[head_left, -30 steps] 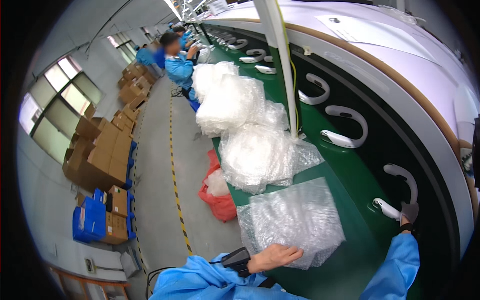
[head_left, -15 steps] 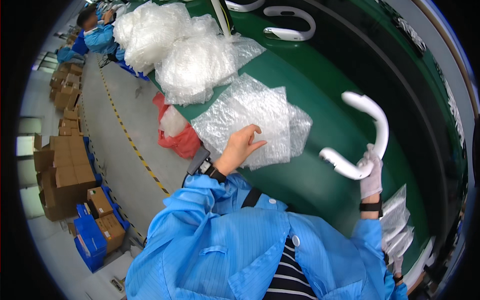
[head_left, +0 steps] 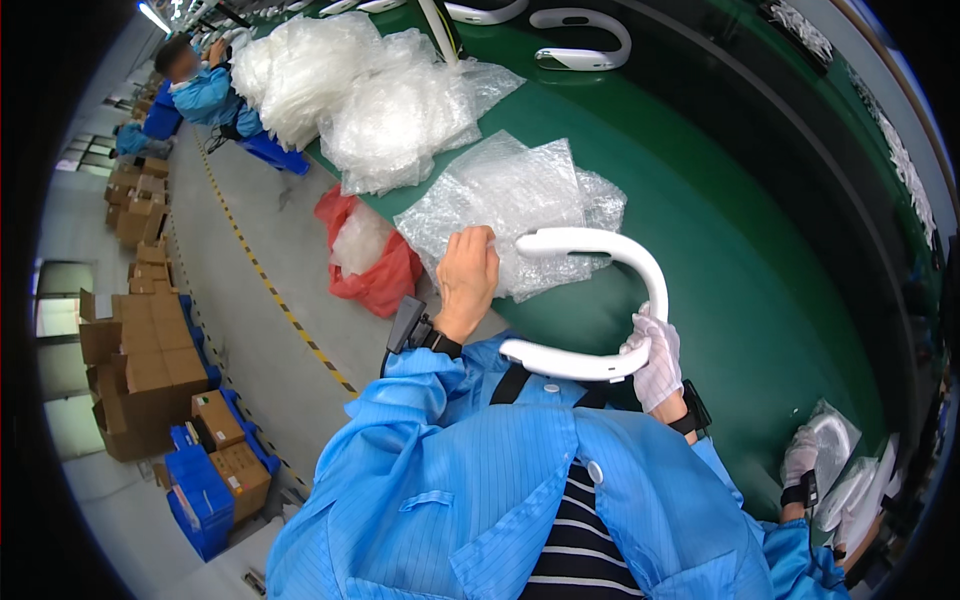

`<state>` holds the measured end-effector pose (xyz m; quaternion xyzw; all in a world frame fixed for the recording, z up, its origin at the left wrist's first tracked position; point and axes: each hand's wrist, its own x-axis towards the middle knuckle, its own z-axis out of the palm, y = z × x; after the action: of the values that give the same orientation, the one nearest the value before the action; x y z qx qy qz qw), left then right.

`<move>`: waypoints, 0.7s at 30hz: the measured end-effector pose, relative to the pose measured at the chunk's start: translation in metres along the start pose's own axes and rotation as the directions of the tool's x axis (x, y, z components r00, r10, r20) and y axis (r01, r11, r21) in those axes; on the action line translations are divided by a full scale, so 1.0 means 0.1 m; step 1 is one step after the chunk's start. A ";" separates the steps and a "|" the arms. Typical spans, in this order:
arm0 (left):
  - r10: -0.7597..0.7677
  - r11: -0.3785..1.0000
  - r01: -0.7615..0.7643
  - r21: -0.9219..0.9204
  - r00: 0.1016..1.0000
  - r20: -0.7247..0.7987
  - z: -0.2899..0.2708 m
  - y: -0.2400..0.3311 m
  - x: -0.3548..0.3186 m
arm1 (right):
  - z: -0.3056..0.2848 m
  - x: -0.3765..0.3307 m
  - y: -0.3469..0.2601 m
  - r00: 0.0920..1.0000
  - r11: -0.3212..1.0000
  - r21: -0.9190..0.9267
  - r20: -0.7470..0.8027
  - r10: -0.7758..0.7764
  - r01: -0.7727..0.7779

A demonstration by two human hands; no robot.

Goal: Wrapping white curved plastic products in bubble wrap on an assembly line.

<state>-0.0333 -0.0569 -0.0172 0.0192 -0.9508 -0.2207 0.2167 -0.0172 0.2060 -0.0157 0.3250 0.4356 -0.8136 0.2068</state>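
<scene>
A green bench (head_left: 745,290) runs from the near right toward the far left, with a dark strip (head_left: 720,125) along its far right side. Left of it lies a grey floor (head_left: 235,290) crossed by a yellow-and-black line (head_left: 268,285), with brown cartons (head_left: 160,345) and a blue crate (head_left: 200,500) beyond. At the far left a co-worker in blue (head_left: 208,97) is beside the bench. Heaped clear bubble bags (head_left: 395,115) cover the far left part, near an upright pole (head_left: 437,28), and another curved white piece (head_left: 615,38) rests farther right. A red bag (head_left: 365,285) with pale film inside stands just off the left edge. By the near left edge lies a flat pile of bubble sheets (head_left: 540,195); the left hand (head_left: 467,278), bare, has its fingers bent at the pile's near left side, and whether it pinches the film I cannot tell. The right hand (head_left: 656,362), gloved, grasps the white C-shaped device (head_left: 652,280) by its curve, above the near edge, its two arms pointing left. Green surface stretches rightward from the device to the dark strip; on the near right another person's gloved hand (head_left: 800,455) touches a film-wrapped piece (head_left: 835,440).
</scene>
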 end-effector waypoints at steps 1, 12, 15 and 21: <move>0.034 0.998 -0.036 0.049 0.999 0.039 -0.03 -0.03 -0.03 | 0.05 0.01 0.02 1.000 0.997 0.072 0.001 0.013 -0.013; -0.106 0.964 0.108 -0.243 0.994 0.021 -0.14 -0.16 -0.37 | 0.31 0.34 0.43 0.984 0.964 0.223 -0.131 -0.120 0.147; -0.155 0.961 0.129 -0.245 0.984 -0.090 -0.12 0.17 -0.35 | 0.35 0.35 0.46 0.965 0.948 0.246 -0.218 -0.149 0.202; 0.141 0.990 -0.141 -0.025 0.990 -0.002 -0.03 0.32 -0.05 | 0.66 0.35 0.47 0.924 0.920 -0.106 -0.024 -0.383 0.378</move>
<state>-0.0255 -0.0290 -0.0033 -0.0506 -0.9469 -0.2166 0.2321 -0.0355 0.1229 -0.0403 0.2413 0.5347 -0.8082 0.0511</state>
